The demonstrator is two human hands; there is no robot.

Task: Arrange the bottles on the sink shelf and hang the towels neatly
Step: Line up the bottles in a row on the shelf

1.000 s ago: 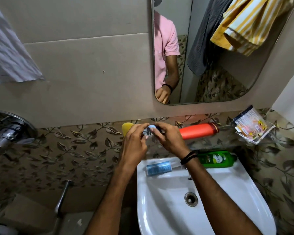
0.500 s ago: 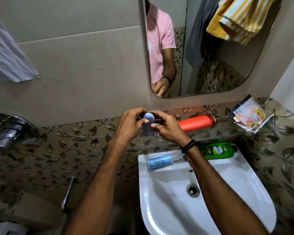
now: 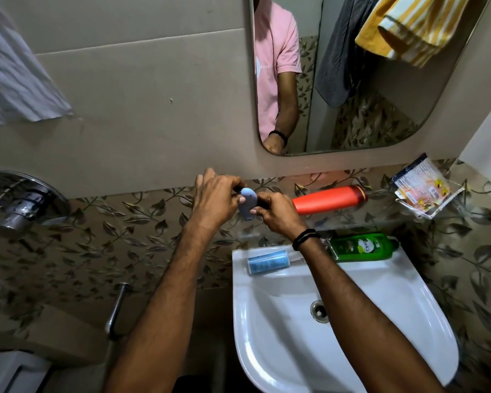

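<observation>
Two hands pinch a small, rounded grey-blue bottle (image 3: 247,205) before a leaf-patterned tiled wall, above the back left corner of a glossy white sink (image 3: 380,321).

The left hand (image 3: 213,199) and right hand (image 3: 278,214) close curled fingertips on the bottle from either side. To its right, a smooth orange bottle (image 3: 329,199) lies on its side on the clear glass shelf (image 3: 374,222). A green bottle (image 3: 363,248) and a slim blue-labelled bottle (image 3: 270,262) lie flat on the sink's rim. The mirror (image 3: 380,109) reflects a grey towel (image 3: 338,58) and a bunched yellow striped towel (image 3: 414,26).

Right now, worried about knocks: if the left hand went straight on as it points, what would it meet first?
Likely the wall below the mirror; the left hand, gripping the grey-blue bottle, points there. Depth unclear.
</observation>
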